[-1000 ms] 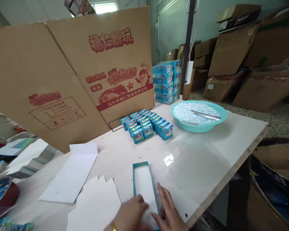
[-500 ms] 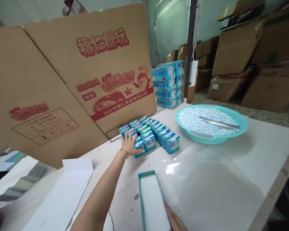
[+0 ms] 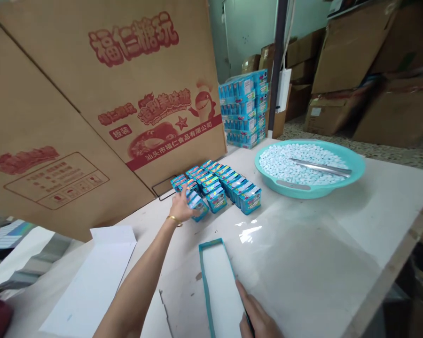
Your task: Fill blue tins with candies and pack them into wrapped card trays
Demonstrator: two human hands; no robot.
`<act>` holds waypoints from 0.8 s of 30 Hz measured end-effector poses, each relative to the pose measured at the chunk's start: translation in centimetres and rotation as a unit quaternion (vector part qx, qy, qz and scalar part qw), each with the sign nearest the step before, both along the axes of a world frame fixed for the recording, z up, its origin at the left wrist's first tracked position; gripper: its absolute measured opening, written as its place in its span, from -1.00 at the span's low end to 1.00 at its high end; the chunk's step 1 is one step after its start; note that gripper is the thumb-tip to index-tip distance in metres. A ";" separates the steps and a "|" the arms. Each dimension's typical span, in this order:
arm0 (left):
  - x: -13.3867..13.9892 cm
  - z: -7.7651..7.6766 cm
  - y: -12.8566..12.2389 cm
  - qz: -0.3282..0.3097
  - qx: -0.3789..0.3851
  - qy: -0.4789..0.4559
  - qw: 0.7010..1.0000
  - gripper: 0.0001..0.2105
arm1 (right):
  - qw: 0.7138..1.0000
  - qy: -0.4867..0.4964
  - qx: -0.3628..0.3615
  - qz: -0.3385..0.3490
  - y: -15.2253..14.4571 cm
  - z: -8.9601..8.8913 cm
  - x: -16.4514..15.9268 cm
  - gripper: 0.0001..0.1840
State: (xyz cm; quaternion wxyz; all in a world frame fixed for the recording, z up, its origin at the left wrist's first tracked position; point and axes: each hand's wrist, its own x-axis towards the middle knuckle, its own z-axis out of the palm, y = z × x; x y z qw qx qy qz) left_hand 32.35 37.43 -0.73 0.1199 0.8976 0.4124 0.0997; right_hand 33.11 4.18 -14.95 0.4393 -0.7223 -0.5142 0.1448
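Observation:
My left hand point(image 3: 181, 206), a gold bangle at its wrist, is closed around a few small blue candy boxes point(image 3: 199, 207) at the near left end of a group. These boxes lean over, apart from the neighbouring row; my fingers partly hide them. Beside them, more small blue boxes point(image 3: 216, 199) stand upright in rows on the table. My right hand point(image 3: 259, 315) grips the right side wall of a long, shallow tray box point(image 3: 220, 281), blue-edged and white inside, at the near edge of the view. Its near end is cut off by the frame.
A large brown carton point(image 3: 155, 84) stands behind the boxes. To the right, a turquoise basin point(image 3: 292, 190) holds pale candies and a metal scoop point(image 3: 320, 167). Wrapped blue packs point(image 3: 241, 110) are stacked behind. A white card sheet point(image 3: 91, 281) lies at left.
My left hand has closed on the end boxes and tilted them away from their row. My right hand has come further into view along the tray box. The camera view has shifted slightly.

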 end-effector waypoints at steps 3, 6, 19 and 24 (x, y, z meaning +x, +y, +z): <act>-3.6 1.6 -1.6 0.003 -0.035 -0.159 0.987 0.09 | 1.000 0.004 -0.010 -0.010 -0.2 1.2 -0.1 -0.20; -7.3 2.9 -5.5 -0.065 -0.176 -0.226 0.956 0.11 | 0.999 0.014 -0.027 -0.030 -0.3 2.4 -0.2 -0.27; -6.6 1.6 -16.3 -0.162 -0.035 0.123 0.978 0.02 | 0.999 0.029 -0.034 -0.012 0.1 3.5 -0.7 -0.27; -4.6 2.9 -12.2 -0.205 -0.090 0.184 0.957 0.16 | 1.000 0.010 0.002 -0.006 0.8 2.1 -0.8 -0.27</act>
